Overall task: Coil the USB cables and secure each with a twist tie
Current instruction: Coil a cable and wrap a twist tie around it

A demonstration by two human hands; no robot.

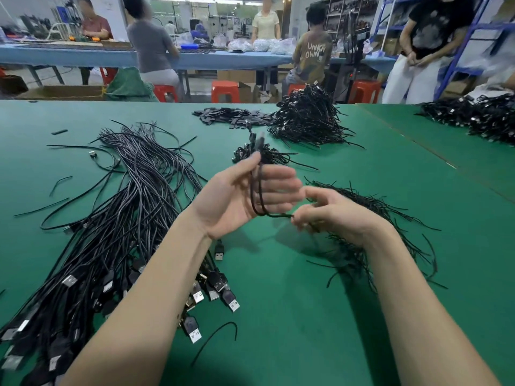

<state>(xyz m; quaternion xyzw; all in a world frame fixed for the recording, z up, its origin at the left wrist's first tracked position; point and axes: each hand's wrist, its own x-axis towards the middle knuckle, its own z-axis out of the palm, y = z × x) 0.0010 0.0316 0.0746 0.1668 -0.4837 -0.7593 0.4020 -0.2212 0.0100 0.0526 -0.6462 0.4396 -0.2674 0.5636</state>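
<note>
Green table (278, 316) under you, your left hand (239, 199) pinches a half-looped cable (257, 190) at its thumb while your right hand (331, 213) pinches its tail, finished coils (306, 118) heaped beyond, a big loose bundle (117, 218) at left still waiting, ties (376, 218) by your right.

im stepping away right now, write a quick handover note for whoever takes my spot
Left hand: thumb pinches the USB cable, loops hanging across the open palm.
Right hand: grip on the cable's free end; a twist tie in it cannot be told.
Uncoiled cables lie left, twist ties under the right hand, finished coils piled at the far side of the green table.
Done: many coils tied.
Left: finish and tie this coil, then the uncoiled pile.
</note>
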